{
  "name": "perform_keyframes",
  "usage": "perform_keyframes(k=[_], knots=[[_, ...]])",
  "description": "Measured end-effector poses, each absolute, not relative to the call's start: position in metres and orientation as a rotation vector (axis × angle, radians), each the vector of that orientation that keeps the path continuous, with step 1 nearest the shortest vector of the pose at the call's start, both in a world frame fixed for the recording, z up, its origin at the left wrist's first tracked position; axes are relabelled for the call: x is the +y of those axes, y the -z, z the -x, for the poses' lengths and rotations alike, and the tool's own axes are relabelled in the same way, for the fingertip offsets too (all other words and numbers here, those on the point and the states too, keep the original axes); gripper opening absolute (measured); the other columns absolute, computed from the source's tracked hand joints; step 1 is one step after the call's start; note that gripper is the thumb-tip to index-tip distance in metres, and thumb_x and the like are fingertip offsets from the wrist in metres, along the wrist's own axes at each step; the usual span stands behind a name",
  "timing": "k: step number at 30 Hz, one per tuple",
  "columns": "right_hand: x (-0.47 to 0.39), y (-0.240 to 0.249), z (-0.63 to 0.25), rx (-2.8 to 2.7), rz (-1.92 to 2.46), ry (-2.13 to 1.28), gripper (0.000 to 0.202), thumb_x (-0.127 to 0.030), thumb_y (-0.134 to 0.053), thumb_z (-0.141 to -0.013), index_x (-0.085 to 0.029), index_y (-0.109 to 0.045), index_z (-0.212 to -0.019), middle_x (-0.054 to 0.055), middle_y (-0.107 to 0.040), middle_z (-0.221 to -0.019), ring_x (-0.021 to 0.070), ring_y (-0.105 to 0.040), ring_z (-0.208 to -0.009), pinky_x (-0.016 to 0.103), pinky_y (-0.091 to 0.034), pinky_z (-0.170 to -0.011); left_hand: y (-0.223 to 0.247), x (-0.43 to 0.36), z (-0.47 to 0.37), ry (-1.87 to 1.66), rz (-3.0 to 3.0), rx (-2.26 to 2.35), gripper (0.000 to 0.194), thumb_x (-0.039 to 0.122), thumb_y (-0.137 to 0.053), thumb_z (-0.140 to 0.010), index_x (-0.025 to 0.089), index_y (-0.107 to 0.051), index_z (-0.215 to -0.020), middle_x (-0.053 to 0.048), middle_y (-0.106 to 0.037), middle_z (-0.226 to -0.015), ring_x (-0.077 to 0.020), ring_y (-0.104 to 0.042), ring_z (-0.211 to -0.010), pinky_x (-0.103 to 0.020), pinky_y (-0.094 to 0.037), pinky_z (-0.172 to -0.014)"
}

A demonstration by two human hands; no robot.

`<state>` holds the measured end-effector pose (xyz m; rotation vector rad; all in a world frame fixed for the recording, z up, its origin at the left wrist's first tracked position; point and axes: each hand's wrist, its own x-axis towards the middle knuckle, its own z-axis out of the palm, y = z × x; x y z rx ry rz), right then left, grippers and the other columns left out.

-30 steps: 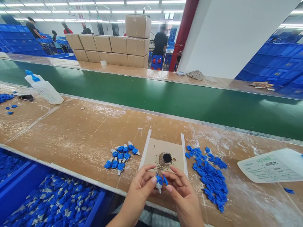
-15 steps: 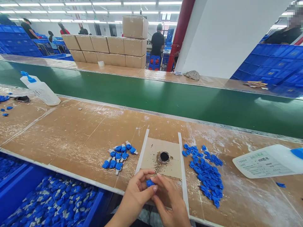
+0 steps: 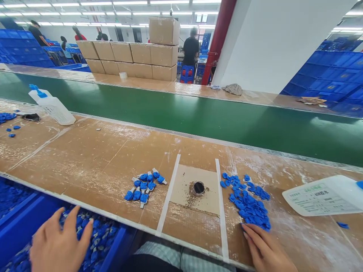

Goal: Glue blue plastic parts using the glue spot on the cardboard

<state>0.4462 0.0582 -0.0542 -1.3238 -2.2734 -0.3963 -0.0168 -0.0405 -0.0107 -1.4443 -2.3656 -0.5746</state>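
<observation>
My left hand is spread above a blue bin of blue-and-white pieces at the lower left, with nothing in its fingers. At the lower right, my right hand has its fingers pressed together on a blue piece at the near edge of a pile of flat blue pieces. Between the hands, a small round pot with dark contents stands on a cardboard square flanked by white tape strips. Left of it lies a small group of blue pieces with pale tabs.
A white bottle lies at the right, another at the left. Behind the table runs a green belt. Stacked cartons, a red pipe and people are beyond.
My hands have moved apart from in front of the cardboard. The left went to the bin and opened, without the blue piece held between the hands before; the right went to the flat blue pile.
</observation>
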Motion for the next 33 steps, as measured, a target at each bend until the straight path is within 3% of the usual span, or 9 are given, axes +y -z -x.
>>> perform_keyframes(k=[3, 7, 16, 21, 26, 33], knots=[[0.059, 0.058, -0.435, -2.303, 1.283, 0.433, 0.041, -0.037, -0.028, -0.099, -0.015, -0.063, -0.099, 0.009, -0.067, -0.093, 0.0182, -0.065, -0.079, 0.032, -0.049, -0.073, 0.016, -0.027, -0.012, 0.526, 1.66, -2.192, 0.039, 0.042, -0.041, -0.088, 0.014, -0.055, -0.11, -0.017, -0.055, -0.114, -0.0357, -0.053, -0.106, -0.053, -0.043, -0.092], [0.061, 0.059, -0.42, -2.399, 1.14, 0.448, 0.04, -0.031, -0.027, -0.099, -0.015, -0.064, -0.099, 0.009, -0.069, -0.095, 0.0189, -0.067, -0.084, 0.03, -0.052, -0.075, 0.025, -0.003, -0.051, 0.656, 1.905, -2.134, 0.029, 0.034, -0.045, -0.09, 0.015, -0.056, -0.109, -0.012, -0.059, -0.103, -0.0268, -0.056, -0.096, -0.042, -0.046, -0.086], [0.064, 0.055, -0.421, -2.518, 1.003, 0.476, 0.039, -0.022, -0.026, -0.098, -0.012, -0.064, -0.101, 0.012, -0.07, -0.103, 0.0168, -0.069, -0.088, 0.025, -0.054, -0.073, 0.03, 0.032, -0.075, 0.476, 1.912, -2.29, 0.02, 0.03, -0.048, -0.089, 0.016, -0.056, -0.101, -0.008, -0.062, -0.093, -0.0269, -0.059, -0.089, -0.042, -0.048, -0.08], [0.067, 0.054, -0.421, -2.415, 1.05, 0.447, 0.035, -0.026, -0.029, -0.098, -0.015, -0.062, -0.097, 0.011, -0.07, -0.101, 0.018, -0.068, -0.088, 0.028, -0.053, -0.074, 0.026, 0.032, -0.08, 0.486, 1.952, -2.308, 0.018, 0.024, -0.044, -0.089, 0.017, -0.053, -0.103, -0.007, -0.063, -0.094, -0.0254, -0.06, -0.089, -0.04, -0.048, -0.08], [0.065, 0.049, -0.415, -2.351, 1.158, 0.214, 0.028, -0.032, -0.035, -0.097, -0.018, -0.06, -0.097, 0.008, -0.068, -0.099, 0.0209, -0.062, -0.087, 0.035, -0.048, -0.078, 0.03, 0.028, -0.084, 0.567, 2.006, -2.261, 0.02, 0.02, -0.043, -0.088, 0.017, -0.053, -0.106, -0.008, -0.064, -0.097, -0.0249, -0.061, -0.089, -0.039, -0.05, -0.08], [0.085, 0.028, -0.366, -1.986, 1.296, -0.436, 0.022, -0.029, -0.048, -0.091, -0.024, -0.052, -0.112, 0.006, -0.06, -0.106, 0.0222, -0.054, -0.098, 0.037, -0.047, -0.08, 0.032, 0.029, -0.09, 0.655, 2.041, -2.224, 0.019, 0.025, -0.044, -0.088, 0.017, -0.056, -0.1, -0.009, -0.064, -0.094, -0.0259, -0.062, -0.088, -0.04, -0.052, -0.078]])
